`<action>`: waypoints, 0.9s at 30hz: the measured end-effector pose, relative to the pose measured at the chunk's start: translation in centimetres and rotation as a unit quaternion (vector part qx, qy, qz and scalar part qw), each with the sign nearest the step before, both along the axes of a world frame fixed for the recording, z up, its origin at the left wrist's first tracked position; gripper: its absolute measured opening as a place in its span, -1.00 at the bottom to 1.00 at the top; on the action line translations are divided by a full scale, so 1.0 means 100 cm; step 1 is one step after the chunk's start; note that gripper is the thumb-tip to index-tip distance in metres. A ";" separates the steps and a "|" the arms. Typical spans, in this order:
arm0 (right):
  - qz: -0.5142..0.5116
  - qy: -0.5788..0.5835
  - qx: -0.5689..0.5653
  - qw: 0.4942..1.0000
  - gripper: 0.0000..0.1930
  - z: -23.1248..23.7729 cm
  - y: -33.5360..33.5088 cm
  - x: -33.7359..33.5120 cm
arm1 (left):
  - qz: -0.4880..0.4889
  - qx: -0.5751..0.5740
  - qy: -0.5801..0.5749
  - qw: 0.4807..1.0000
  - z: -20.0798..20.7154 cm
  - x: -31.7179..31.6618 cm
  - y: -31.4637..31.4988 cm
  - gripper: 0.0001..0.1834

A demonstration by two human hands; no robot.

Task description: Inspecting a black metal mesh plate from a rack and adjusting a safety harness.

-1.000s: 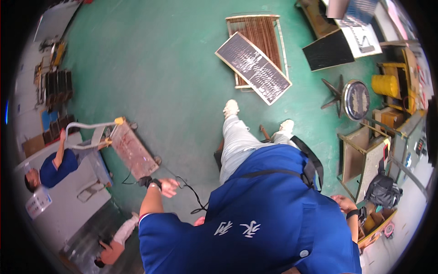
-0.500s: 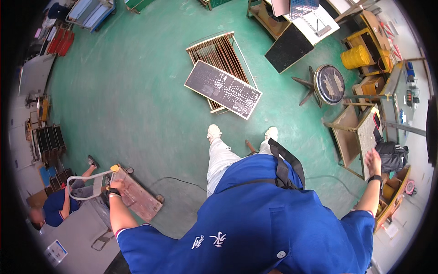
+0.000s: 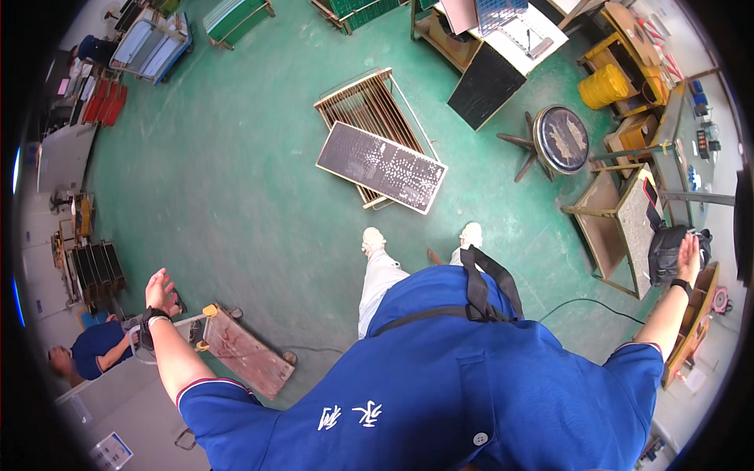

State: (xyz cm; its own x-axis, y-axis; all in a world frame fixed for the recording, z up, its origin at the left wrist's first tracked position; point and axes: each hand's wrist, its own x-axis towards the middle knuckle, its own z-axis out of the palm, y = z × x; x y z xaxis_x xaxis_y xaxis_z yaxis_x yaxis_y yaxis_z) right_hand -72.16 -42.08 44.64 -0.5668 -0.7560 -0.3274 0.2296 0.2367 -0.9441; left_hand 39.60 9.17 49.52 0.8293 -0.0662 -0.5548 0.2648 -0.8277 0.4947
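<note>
My arms are spread wide to both sides. My left hand (image 3: 160, 293) is raised with its fingers stretched out and holds nothing. It appears nearest to the trolley with a reddish wooden deck (image 3: 245, 352), with a gap I cannot judge. Out to the right, my right hand (image 3: 689, 257) has straight fingers and is free of any object; in the picture it overlaps a black bag (image 3: 666, 250), and whether they touch I cannot tell. Ahead of my feet, a dark tray-like board (image 3: 345, 151) strewn with small white pieces lies askew on a slatted rack (image 3: 369, 102).
A round stool (image 3: 561, 140) and a wooden stand (image 3: 628, 228) are on the right, beyond a cable (image 3: 581, 302). Farther off are a white-topped workbench (image 3: 514, 39), a yellow roll (image 3: 602, 86) and a blue cart (image 3: 149, 51). A co-worker (image 3: 102, 349) is at the far left.
Both my hands have moved outward and up, the left one away from the trolley's deck and the right one over the black bag. My view has shifted slightly.
</note>
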 end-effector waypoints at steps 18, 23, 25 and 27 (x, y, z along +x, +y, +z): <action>0.191 0.555 0.071 0.807 -0.65 0.124 -0.122 0.114 | 0.273 -0.496 -0.130 0.814 0.048 0.055 -0.050 -0.74; 0.220 0.768 0.107 0.591 -0.68 0.064 -0.160 0.046 | 0.113 -0.222 -0.255 0.934 0.051 0.052 -0.026 -0.66; 0.190 0.772 0.052 0.604 -0.71 0.057 -0.165 -0.042 | 0.088 -0.110 -0.304 0.942 0.025 0.078 0.009 -0.68; 0.146 0.647 0.137 0.736 -0.75 0.055 -0.158 -0.083 | 0.078 -0.115 -0.357 0.924 -0.004 0.084 0.063 -0.70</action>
State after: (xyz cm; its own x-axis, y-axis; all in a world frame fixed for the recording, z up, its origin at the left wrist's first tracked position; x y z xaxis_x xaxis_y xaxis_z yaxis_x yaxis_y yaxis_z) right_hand -80.48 -57.91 50.14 -0.3653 -0.9133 0.1803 -0.9176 0.3206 -0.2351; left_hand 48.01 15.47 49.09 0.9877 0.0374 0.1517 -0.0898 -0.6584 0.7473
